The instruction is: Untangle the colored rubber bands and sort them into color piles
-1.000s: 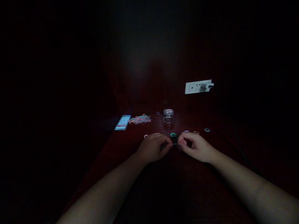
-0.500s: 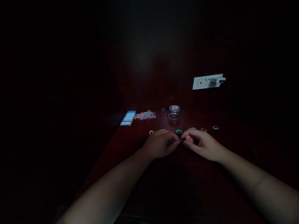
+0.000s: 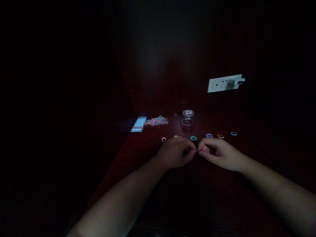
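A: What could go wrong from here?

B: The thin band [image 3: 197, 150] might spring away if 1 pinch loosens while the other pulls. In this dim light it would be hard to find on the dark worktop [image 3: 140, 158].

A: Anything else?

B: Careless knuckles could knock the green rings [image 3: 193, 138] or violet rings [image 3: 209, 136] lying just beyond.

A: How are the hands set?

B: The left hand [image 3: 176, 153] pinches 1 end between thumb and forefinger. The right hand [image 3: 219, 153] seems to grip the other end likewise, fingers curled.

A: So the band is where?

B: Across the small gap between the 2 hands, nearer than the jar [image 3: 188, 121]. Whether it touches the worktop, I can't tell.
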### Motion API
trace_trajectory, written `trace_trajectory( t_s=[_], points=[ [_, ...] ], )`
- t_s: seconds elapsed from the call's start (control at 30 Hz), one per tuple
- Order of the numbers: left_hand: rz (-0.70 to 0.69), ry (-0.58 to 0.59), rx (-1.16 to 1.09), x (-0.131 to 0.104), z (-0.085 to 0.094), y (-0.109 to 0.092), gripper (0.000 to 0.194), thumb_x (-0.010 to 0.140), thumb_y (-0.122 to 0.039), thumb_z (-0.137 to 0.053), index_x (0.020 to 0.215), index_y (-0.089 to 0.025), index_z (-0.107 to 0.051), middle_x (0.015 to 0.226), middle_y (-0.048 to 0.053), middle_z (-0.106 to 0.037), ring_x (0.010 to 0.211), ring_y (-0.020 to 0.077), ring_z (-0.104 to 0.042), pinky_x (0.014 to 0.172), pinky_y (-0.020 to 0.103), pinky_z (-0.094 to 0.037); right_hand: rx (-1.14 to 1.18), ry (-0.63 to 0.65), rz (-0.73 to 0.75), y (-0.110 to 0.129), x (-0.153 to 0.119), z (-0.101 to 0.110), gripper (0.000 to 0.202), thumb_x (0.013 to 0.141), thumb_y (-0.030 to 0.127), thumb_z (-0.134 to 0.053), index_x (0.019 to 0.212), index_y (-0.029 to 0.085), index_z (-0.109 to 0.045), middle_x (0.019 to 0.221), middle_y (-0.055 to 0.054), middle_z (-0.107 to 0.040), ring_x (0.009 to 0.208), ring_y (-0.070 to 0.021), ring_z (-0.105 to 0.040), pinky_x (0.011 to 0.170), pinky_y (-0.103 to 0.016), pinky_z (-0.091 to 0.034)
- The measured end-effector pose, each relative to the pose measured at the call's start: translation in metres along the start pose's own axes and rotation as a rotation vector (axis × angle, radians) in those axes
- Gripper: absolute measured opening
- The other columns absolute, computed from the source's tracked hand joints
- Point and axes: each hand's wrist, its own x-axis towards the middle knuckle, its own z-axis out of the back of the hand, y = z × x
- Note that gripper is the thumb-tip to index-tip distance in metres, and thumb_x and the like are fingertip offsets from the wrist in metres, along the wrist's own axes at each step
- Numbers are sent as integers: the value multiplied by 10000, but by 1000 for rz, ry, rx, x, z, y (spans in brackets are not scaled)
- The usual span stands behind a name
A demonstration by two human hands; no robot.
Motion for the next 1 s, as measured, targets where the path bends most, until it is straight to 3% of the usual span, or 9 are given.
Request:
trace_trajectory(
  t_s=[1.0],
  points=[
    [26, -33, -19, -3, -4, 9, 46, 861, -242, -597, 865, -216, -634, 812, -15, -682, 761, 139, -628, 744, 289, -486, -61, -42, 0, -5, 0, 9, 96, 865, 263, -564, 810, 184, -566, 674, 7, -552, 581, -117, -477, 527, -229, -392]
  ],
)
